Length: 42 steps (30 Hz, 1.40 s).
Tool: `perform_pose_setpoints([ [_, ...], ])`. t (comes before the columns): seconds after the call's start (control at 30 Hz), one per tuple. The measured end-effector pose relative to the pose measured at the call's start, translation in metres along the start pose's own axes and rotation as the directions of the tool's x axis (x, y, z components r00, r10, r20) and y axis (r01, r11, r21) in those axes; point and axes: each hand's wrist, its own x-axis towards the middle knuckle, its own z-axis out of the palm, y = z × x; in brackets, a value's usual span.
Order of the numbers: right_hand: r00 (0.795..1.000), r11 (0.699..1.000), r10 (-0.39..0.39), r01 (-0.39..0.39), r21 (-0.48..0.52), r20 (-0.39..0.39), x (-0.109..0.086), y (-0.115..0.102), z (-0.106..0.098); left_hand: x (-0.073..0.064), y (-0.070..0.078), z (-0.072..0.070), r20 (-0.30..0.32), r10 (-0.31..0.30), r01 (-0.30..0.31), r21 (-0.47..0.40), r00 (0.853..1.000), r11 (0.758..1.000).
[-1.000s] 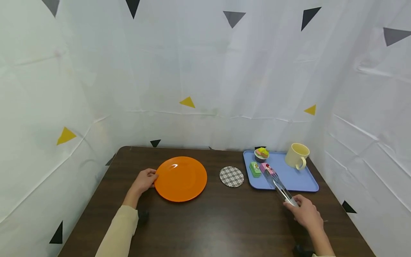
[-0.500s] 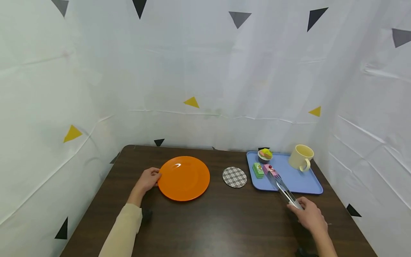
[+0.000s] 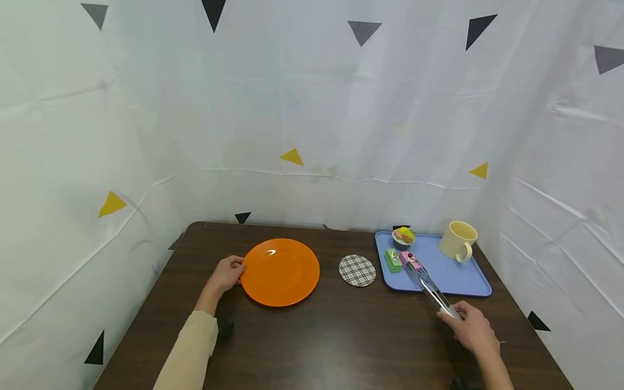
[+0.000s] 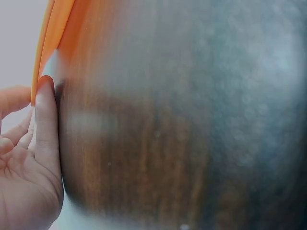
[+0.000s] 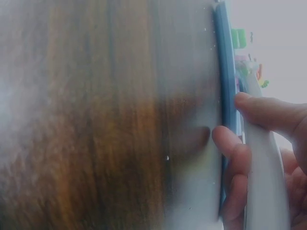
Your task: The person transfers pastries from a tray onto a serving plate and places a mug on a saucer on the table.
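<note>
My left hand (image 3: 226, 275) pinches the left rim of an orange plate (image 3: 280, 272); in the left wrist view the plate's edge (image 4: 43, 52) sits between thumb and fingers. Over at the right, my right hand (image 3: 470, 327) grips metal tongs (image 3: 434, 291) by their pale handle. The tips of the tongs are at a pink cake piece (image 3: 409, 260) topped with a red berry, on a blue tray (image 3: 455, 279). Beside it lies a green cake piece (image 3: 392, 260). In the right wrist view, fingers wrap the tongs' handle (image 5: 264, 177).
A cup-shaped food item with yellow topping (image 3: 403, 237) stands at the tray's back left. A cream mug (image 3: 458, 241) occupies its back right. Between plate and tray lies a round checked coaster (image 3: 357, 270). White curtains (image 3: 312, 108) enclose the brown table (image 3: 312, 341).
The whole head view has shifted slightly to the right. Both hands keep their places, the left at the plate rim, the right with the tongs at the pink cake.
</note>
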Motion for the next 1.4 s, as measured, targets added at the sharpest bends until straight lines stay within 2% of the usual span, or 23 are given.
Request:
perform_pose_setpoints([
  [0.43, 0.999, 1.000, -0.012, 0.012, 0.017, -0.041, -0.004, 0.002, -0.002, 0.000, 0.000, -0.001, 0.003, 0.009, -0.009, -0.009, 1.000, 1.000],
  [0.67, 0.998, 0.999, -0.013, 0.015, 0.041, -0.056, -0.002, -0.002, -0.005, 0.000, -0.002, -0.002, 0.004, -0.009, 0.009, 0.002, 1.000, 1.000],
  [0.97, 0.994, 0.997, -0.075, 0.078, 0.031, -0.078, 0.000, -0.020, -0.003, 0.002, -0.004, -0.002, 0.022, -0.003, 0.003, 0.001, 1.000, 1.000],
  [1.2, 0.995, 0.994, -0.090, 0.093, 0.060, -0.050, 0.001, -0.035, 0.010, -0.001, -0.003, -0.001, 0.003, -0.003, 0.003, -0.016, 1.000, 1.000],
  [1.4, 0.991, 0.989, -0.120, 0.124, 0.079, -0.060, 0.001, -0.048, 0.019, -0.002, 0.001, -0.002, 0.004, -0.011, 0.012, -0.037, 1.000, 0.999],
])
